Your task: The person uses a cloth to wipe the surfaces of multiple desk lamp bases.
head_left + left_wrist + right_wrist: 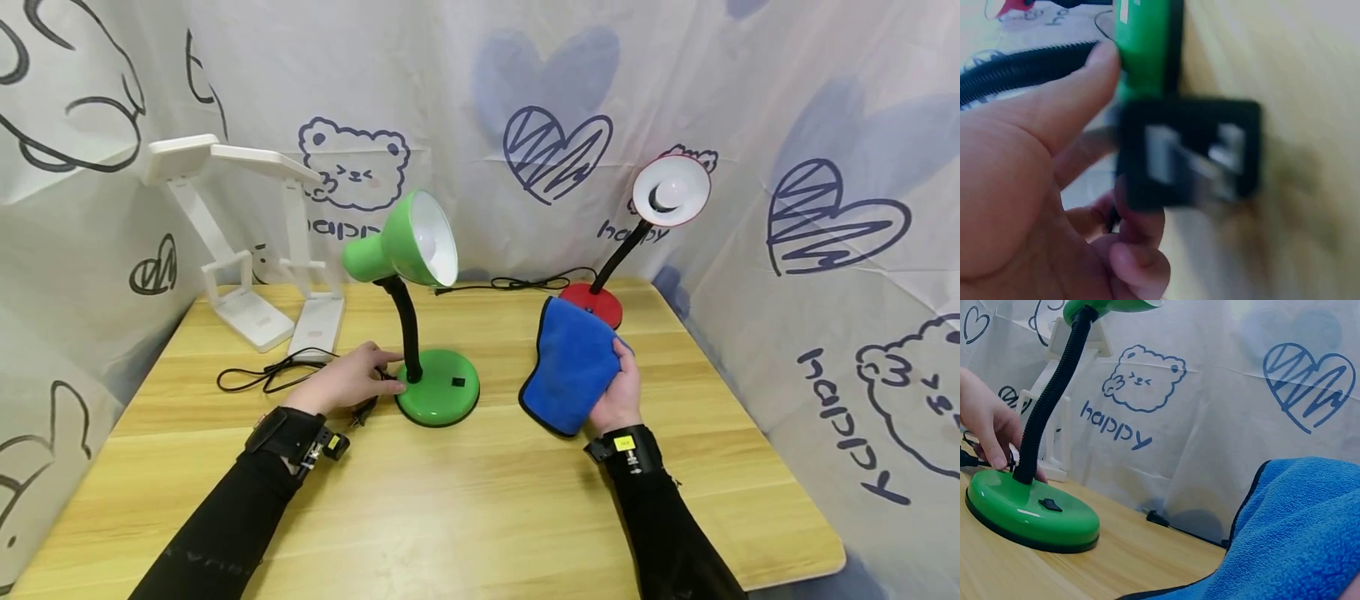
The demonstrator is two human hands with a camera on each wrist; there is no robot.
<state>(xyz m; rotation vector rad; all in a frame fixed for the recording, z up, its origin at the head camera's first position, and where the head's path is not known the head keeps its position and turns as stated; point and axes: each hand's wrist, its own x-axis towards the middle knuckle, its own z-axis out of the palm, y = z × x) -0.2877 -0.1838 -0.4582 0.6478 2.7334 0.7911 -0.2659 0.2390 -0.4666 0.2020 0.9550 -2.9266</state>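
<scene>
A green desk lamp [438, 387] stands upright mid-table, its black flexible neck [407, 325] rising from the round base. My left hand [352, 379] grips the lamp low down, thumb and index finger on either side of the neck's foot at the base rim. Its lower fingers curl by the black cord, and a two-pronged plug [1191, 156] hangs in front of them, blurred in the left wrist view. In my right hand [621, 392] is a blue cloth [573, 362] with black edging, held by its right side and spread to the left; it also fills the right wrist view's corner [1291, 531].
Behind the cloth, a red lamp [671, 192] stands at the back right, its base partly covered. Two white folding lamps [258, 321] are at the back left. A black cord [262, 379] loops beside my left hand; another cord [517, 284] lies along the back edge. Printed curtains surround the table.
</scene>
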